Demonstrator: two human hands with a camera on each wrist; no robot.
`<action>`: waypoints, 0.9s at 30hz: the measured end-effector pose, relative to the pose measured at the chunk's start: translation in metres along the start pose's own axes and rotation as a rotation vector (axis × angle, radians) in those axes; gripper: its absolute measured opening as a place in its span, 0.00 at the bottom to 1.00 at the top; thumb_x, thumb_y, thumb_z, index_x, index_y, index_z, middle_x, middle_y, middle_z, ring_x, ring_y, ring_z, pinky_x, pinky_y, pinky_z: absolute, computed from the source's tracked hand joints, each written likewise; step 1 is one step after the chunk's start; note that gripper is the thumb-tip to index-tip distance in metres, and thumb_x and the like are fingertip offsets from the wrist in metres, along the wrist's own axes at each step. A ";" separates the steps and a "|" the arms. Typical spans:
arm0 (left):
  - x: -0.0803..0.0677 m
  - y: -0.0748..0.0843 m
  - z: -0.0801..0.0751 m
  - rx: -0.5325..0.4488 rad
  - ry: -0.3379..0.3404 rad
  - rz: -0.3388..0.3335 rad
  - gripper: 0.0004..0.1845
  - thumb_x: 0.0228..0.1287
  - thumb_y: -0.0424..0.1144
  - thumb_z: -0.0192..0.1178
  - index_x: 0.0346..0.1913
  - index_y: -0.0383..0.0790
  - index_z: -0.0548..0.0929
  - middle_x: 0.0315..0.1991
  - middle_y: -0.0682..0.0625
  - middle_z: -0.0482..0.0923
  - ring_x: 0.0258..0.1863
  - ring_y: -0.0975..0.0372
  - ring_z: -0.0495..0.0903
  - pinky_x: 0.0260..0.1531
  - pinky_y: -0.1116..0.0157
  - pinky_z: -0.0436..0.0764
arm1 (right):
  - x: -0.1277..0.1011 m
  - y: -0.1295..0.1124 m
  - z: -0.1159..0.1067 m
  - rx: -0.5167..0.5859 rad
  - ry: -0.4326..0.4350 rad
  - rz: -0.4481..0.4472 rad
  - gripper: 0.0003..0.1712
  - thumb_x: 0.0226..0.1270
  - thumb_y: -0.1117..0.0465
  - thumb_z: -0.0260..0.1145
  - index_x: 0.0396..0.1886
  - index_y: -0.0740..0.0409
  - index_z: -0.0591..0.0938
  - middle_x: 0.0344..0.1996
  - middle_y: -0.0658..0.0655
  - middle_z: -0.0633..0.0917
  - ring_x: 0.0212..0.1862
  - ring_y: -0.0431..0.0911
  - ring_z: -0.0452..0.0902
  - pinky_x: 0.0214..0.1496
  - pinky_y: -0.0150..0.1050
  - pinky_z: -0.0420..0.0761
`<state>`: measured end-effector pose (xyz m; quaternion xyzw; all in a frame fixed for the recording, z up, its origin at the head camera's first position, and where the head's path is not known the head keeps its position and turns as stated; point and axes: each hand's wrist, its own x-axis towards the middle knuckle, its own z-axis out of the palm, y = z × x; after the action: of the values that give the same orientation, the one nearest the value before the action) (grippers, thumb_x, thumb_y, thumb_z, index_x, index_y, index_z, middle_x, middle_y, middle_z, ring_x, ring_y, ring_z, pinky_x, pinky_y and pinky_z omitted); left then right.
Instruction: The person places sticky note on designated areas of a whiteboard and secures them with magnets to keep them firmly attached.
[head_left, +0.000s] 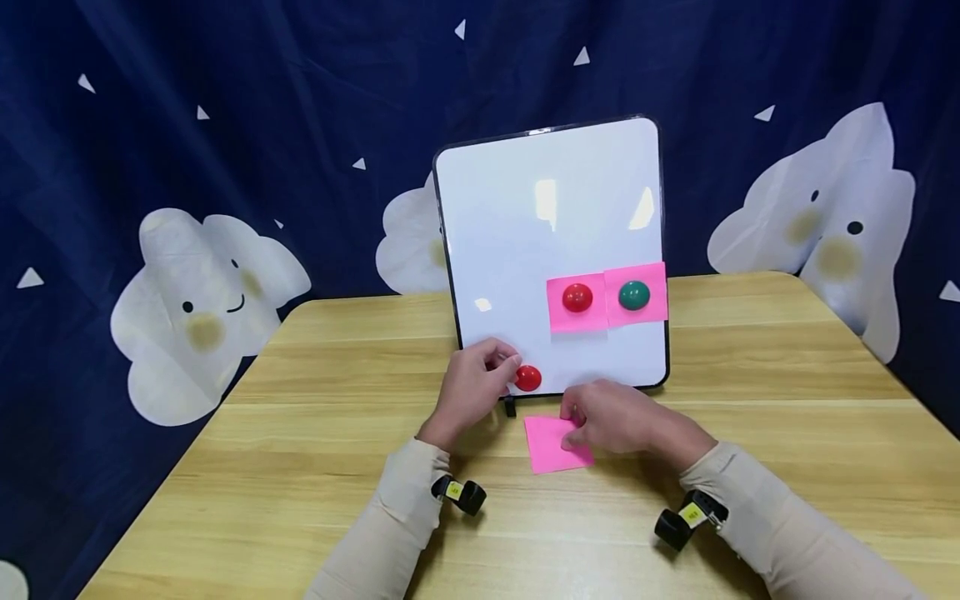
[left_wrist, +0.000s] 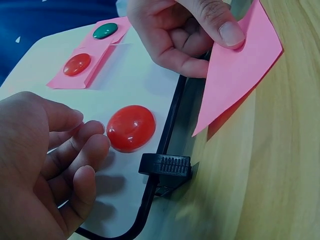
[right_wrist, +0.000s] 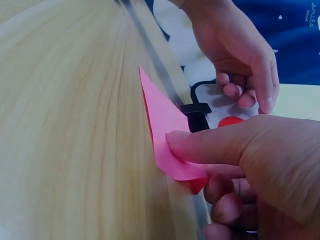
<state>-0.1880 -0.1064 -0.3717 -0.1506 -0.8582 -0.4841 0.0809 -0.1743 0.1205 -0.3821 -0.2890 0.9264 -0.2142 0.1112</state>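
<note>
In the head view my right hand point(head_left: 618, 417) pinches a pink sticky note point(head_left: 547, 446) between thumb and fingers, just in front of the whiteboard's lower edge. The right wrist view shows the thumb pressed flat on the note point(right_wrist: 167, 130), which bends a little. My left hand point(head_left: 476, 379) is at the board's lower left corner, its fingers loosely bent with nothing between them. Their tips are right beside a round red magnet point(left_wrist: 131, 128) on the whiteboard point(head_left: 510, 225). Higher up, a red magnet point(head_left: 577, 297) and a green magnet point(head_left: 633, 295) each sit on a pink note.
The whiteboard leans back on the wooden table point(head_left: 337, 417), with a black clip foot point(left_wrist: 167, 165) at its lower edge. Behind it hangs a dark blue curtain point(head_left: 300, 100) with white clouds. Each wrist wears a small black camera point(head_left: 471, 497).
</note>
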 end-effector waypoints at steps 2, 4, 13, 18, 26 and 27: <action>0.000 0.000 0.000 0.000 -0.003 0.002 0.05 0.71 0.40 0.63 0.40 0.44 0.86 0.26 0.53 0.80 0.23 0.60 0.80 0.27 0.63 0.82 | -0.001 0.001 0.000 0.000 0.009 -0.020 0.13 0.56 0.53 0.79 0.35 0.48 0.83 0.28 0.43 0.77 0.34 0.42 0.72 0.39 0.41 0.75; 0.001 0.000 0.001 0.002 -0.007 0.001 0.05 0.71 0.40 0.62 0.41 0.44 0.86 0.26 0.53 0.80 0.23 0.60 0.80 0.28 0.63 0.82 | -0.001 0.001 0.001 0.003 0.020 -0.041 0.12 0.56 0.53 0.79 0.35 0.46 0.82 0.27 0.43 0.77 0.34 0.42 0.72 0.39 0.40 0.75; 0.001 0.000 0.001 -0.004 -0.011 -0.002 0.05 0.72 0.40 0.62 0.41 0.44 0.86 0.26 0.52 0.80 0.23 0.60 0.80 0.27 0.63 0.82 | -0.001 -0.001 0.003 0.067 0.059 -0.066 0.12 0.59 0.60 0.76 0.40 0.47 0.82 0.29 0.42 0.78 0.35 0.42 0.73 0.40 0.39 0.76; 0.002 0.000 0.000 -0.009 -0.011 0.010 0.05 0.72 0.40 0.62 0.41 0.43 0.86 0.26 0.52 0.80 0.23 0.60 0.79 0.26 0.63 0.82 | -0.001 -0.001 -0.001 0.219 0.058 -0.050 0.14 0.61 0.65 0.74 0.45 0.52 0.81 0.29 0.48 0.77 0.35 0.45 0.73 0.37 0.39 0.76; 0.001 -0.002 0.000 -0.014 -0.007 0.007 0.05 0.71 0.40 0.62 0.41 0.44 0.86 0.26 0.53 0.80 0.23 0.59 0.79 0.27 0.63 0.81 | 0.000 0.004 -0.003 0.257 0.056 -0.066 0.22 0.62 0.64 0.73 0.56 0.56 0.81 0.27 0.49 0.76 0.34 0.44 0.73 0.34 0.37 0.74; 0.001 -0.002 0.000 -0.021 -0.008 0.007 0.05 0.71 0.40 0.62 0.41 0.43 0.86 0.26 0.53 0.80 0.23 0.59 0.79 0.27 0.63 0.82 | 0.000 0.005 -0.003 0.255 0.055 -0.071 0.21 0.62 0.64 0.73 0.55 0.56 0.81 0.27 0.49 0.76 0.34 0.44 0.73 0.35 0.37 0.75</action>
<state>-0.1900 -0.1072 -0.3735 -0.1563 -0.8529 -0.4920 0.0774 -0.1780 0.1248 -0.3812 -0.2992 0.8836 -0.3418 0.1138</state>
